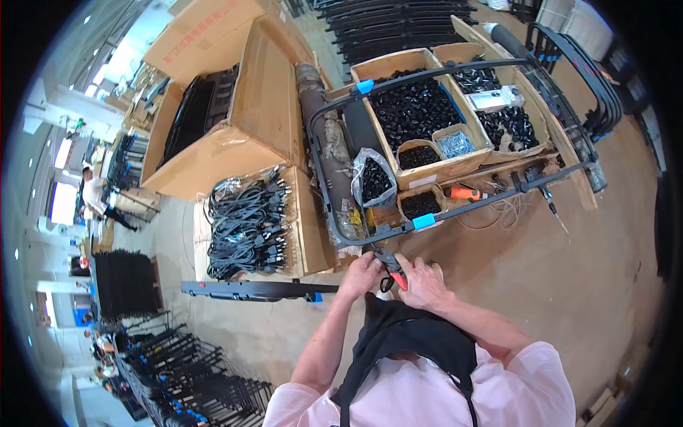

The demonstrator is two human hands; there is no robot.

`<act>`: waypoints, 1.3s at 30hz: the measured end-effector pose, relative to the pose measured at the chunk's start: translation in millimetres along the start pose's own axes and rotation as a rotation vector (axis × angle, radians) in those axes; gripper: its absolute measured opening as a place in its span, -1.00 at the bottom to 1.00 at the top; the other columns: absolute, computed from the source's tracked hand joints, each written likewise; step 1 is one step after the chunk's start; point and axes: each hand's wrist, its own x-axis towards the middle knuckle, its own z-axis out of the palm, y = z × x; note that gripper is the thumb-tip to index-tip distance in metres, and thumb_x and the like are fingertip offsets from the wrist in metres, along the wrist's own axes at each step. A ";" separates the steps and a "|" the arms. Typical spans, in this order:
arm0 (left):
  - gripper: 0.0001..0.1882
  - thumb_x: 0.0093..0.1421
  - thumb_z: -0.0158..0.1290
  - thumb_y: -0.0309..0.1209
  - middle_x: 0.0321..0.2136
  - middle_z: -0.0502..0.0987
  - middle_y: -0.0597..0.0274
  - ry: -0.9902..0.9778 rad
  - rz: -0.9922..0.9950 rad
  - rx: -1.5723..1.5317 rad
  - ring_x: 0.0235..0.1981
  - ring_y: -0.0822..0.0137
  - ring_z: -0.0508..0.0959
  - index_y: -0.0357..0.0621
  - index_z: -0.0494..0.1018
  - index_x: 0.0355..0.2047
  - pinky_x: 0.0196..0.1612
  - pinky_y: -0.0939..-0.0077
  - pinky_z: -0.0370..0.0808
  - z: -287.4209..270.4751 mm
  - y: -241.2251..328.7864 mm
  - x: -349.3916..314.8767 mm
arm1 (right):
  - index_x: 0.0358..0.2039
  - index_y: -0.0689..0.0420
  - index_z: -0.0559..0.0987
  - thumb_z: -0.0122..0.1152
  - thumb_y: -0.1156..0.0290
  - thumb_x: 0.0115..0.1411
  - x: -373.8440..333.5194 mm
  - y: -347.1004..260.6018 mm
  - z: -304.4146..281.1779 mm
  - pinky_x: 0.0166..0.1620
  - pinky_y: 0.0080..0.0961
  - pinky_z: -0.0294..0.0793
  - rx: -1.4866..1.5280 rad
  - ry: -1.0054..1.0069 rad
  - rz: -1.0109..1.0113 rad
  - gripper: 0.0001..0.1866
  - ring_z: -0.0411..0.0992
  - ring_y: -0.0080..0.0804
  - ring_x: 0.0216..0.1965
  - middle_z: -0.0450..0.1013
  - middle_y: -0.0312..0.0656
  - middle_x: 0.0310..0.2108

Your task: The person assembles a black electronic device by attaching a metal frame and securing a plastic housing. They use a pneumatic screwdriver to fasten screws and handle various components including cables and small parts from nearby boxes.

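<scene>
A black tubular frame point(505, 186) with blue tape wraps lies across the boxes in front of me. At its near edge my right hand point(425, 285) is closed around red-handled pliers point(398, 279), whose dark jaws meet the frame's near-left part. My left hand point(361, 275) is beside the jaws, thumb and fingers pinched together; what they grip is too small to make out. A small black loop point(386, 284) hangs between my hands, above my black apron point(405, 329).
Cartons hold black plastic parts point(413, 107), silver screws point(455, 144) and bundled cables point(245, 231). An orange-handled screwdriver point(466, 193) lies beyond the frame's near bar. A dark bar point(260, 290) sticks out at left. Stacked frames point(192, 377) stand lower left; a person point(94, 196) is far left.
</scene>
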 end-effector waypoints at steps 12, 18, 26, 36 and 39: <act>-0.47 0.48 -0.06 0.06 -0.25 0.72 -0.13 0.035 0.384 1.036 -0.09 -0.19 0.67 -0.15 0.63 -0.29 0.05 -0.08 0.49 -51.1 69.7 84.2 | 0.54 -0.25 0.27 0.33 0.39 0.15 -5.5 -69.8 29.5 -0.25 -0.03 0.67 -0.182 0.266 0.163 -0.08 0.59 0.14 -0.29 0.40 0.14 -0.20; -0.52 0.52 -0.11 -0.05 -0.29 0.71 -0.24 0.077 0.440 0.929 -0.21 -0.28 0.71 -0.18 0.60 -0.24 -0.06 -0.20 0.58 -45.1 64.1 87.6 | 0.54 -0.26 0.28 0.32 0.38 0.20 -2.1 -87.0 56.7 -0.31 -0.08 0.68 -0.256 0.370 0.270 -0.13 0.57 0.10 -0.29 0.38 0.10 -0.19; -0.51 0.50 -0.09 -0.04 -0.29 0.71 -0.25 0.141 0.353 0.904 -0.21 -0.29 0.71 -0.15 0.65 -0.27 -0.05 -0.20 0.59 -42.3 56.2 93.3 | 0.56 -0.16 0.24 0.37 0.41 0.08 11.5 -106.6 74.9 -0.18 -0.06 0.66 -0.170 0.356 0.389 -0.01 0.57 0.11 -0.19 0.39 0.14 -0.14; -0.53 0.47 -0.04 -0.07 -0.30 0.71 -0.26 0.167 0.300 0.857 -0.20 -0.26 0.72 -0.23 0.66 -0.27 -0.02 -0.15 0.59 -37.8 64.6 93.0 | 0.61 0.00 0.15 0.27 0.49 0.03 21.9 3.5 107.1 -0.20 -0.35 0.54 1.514 0.001 0.170 0.06 0.57 -0.30 -0.20 0.60 -0.20 -0.17; -0.53 0.46 -0.03 -0.07 -0.30 0.71 -0.26 0.181 0.301 0.853 -0.21 -0.26 0.72 -0.23 0.66 -0.27 -0.03 -0.15 0.60 -40.6 63.0 92.0 | 0.45 0.13 0.39 0.16 0.49 0.09 29.2 -26.4 72.8 -0.13 -0.10 0.56 0.116 0.011 0.427 -0.19 0.62 0.06 -0.05 0.66 0.10 -0.06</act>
